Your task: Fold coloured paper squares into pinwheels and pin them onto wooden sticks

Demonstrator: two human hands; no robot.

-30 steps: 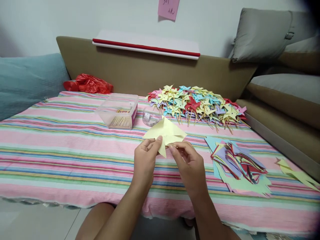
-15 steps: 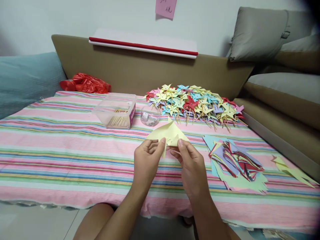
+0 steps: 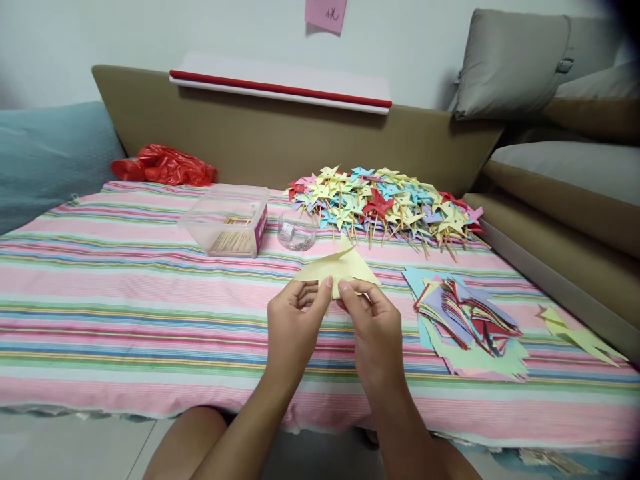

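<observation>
A pale yellow cut paper square [image 3: 336,268] is held above the striped tablecloth [image 3: 125,293], its flaps partly folded toward the middle. My left hand [image 3: 295,323] pinches its near left part between thumb and fingers. My right hand [image 3: 373,327] pinches the near right flap, fingertips meeting those of the left hand at the paper's middle. Behind them lies a heap of finished paper pinwheels on sticks [image 3: 385,207]. A stack of cut coloured paper sheets [image 3: 470,323] lies to the right of my hands.
A clear plastic box holding wooden sticks [image 3: 227,227] and a small clear cup of pins [image 3: 297,232] stand behind my hands. A red plastic bag [image 3: 160,165] lies at the back left. Yellow paper scraps [image 3: 575,330] lie at the right edge. A sofa surrounds the table.
The yellow paper has tipped down flatter and lower, and my fingertips have drawn closer together at its middle. The view has drifted slightly.
</observation>
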